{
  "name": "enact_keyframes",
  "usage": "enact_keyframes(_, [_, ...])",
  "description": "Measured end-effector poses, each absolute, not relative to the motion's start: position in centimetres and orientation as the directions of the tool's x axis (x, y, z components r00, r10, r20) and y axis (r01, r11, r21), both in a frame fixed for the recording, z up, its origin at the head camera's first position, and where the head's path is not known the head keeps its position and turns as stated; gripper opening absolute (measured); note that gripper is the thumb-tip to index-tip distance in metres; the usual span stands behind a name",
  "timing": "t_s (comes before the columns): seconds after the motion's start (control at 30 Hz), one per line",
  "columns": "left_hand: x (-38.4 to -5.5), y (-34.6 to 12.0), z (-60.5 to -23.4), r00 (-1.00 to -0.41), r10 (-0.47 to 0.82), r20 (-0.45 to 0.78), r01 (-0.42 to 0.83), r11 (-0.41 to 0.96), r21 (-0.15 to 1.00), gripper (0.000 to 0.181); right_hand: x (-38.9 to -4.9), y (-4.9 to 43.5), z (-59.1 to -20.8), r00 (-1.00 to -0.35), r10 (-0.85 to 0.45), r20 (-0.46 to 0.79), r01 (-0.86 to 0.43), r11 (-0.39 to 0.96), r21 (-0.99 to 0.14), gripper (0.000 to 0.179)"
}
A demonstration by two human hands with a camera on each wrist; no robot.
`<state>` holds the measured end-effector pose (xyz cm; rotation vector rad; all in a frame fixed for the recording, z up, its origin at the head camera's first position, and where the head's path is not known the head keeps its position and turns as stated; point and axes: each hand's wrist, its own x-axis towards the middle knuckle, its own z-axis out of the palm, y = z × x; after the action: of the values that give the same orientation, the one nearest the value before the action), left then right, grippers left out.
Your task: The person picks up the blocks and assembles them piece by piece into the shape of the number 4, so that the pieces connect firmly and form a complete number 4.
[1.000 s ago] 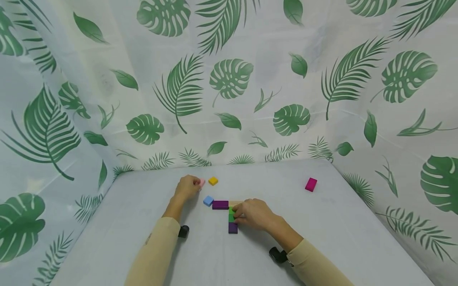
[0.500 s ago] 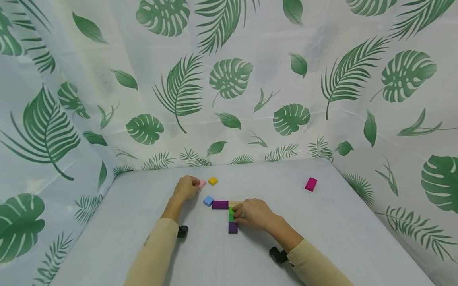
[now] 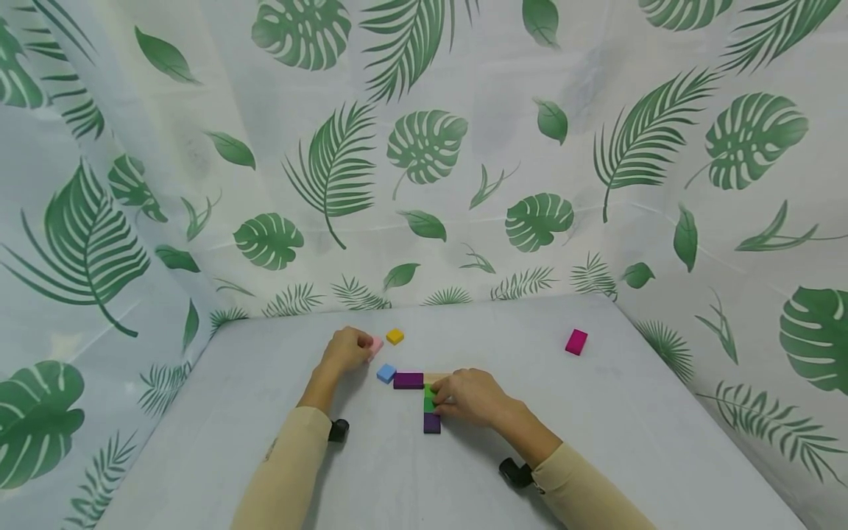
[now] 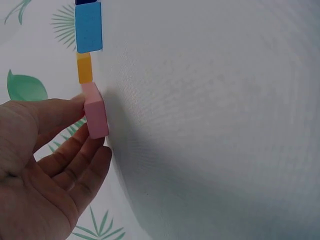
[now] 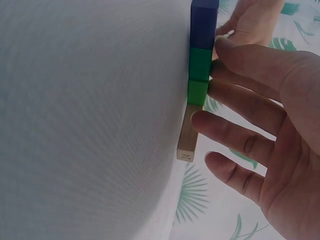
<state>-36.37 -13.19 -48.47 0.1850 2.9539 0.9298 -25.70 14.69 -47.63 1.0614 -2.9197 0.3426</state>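
My left hand (image 3: 347,349) pinches a pink block (image 4: 96,115) between thumb and fingers, low over the table at the back left. My right hand (image 3: 473,397) rests along a row of blocks with its fingers fairly straight. In the right wrist view its thumb reaches the dark purple block (image 5: 203,26), other fingertips are at the green block (image 5: 200,64) and light green block (image 5: 197,92), and one overlaps the natural wood block (image 5: 187,142). A purple block (image 3: 408,380) lies left of the wood block. At its left corner sits a light blue block (image 3: 386,374).
A yellow block (image 3: 394,336) lies just right of the pink one. Far to the right is a magenta block (image 3: 576,342). The white table (image 3: 371,471) ends at a leaf-printed curtain (image 3: 464,221) behind and at the sides.
The pink block has shifted slightly to the right along with my left fingers. My right hand and the row of blocks have stayed in place.
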Motion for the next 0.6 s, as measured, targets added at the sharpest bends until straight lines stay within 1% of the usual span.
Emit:
enact_keyframes(0.23, [-36.13, -13.06, -48.20, -0.993, 0.120, -0.011, 0.091, 0.806, 0.584, 0.031, -25.76, 14.65, -47.74, -0.776, -0.626, 0.075, -0.627, 0.753, -0.202, 0.019])
enact_keyframes(0.4, [-35.96, -12.80, -48.01, -0.992, 0.114, -0.044, 0.063, 0.783, 0.619, 0.031, -25.80, 14.74, -47.78, -0.777, -0.625, 0.076, -0.626, 0.754, -0.200, 0.019])
enact_keyframes(0.6, [-35.92, -12.65, -48.00, -0.989, 0.126, -0.077, 0.050, 0.775, 0.630, 0.029, -25.74, 14.77, -47.70, -0.777, -0.625, 0.074, -0.625, 0.753, -0.205, 0.019])
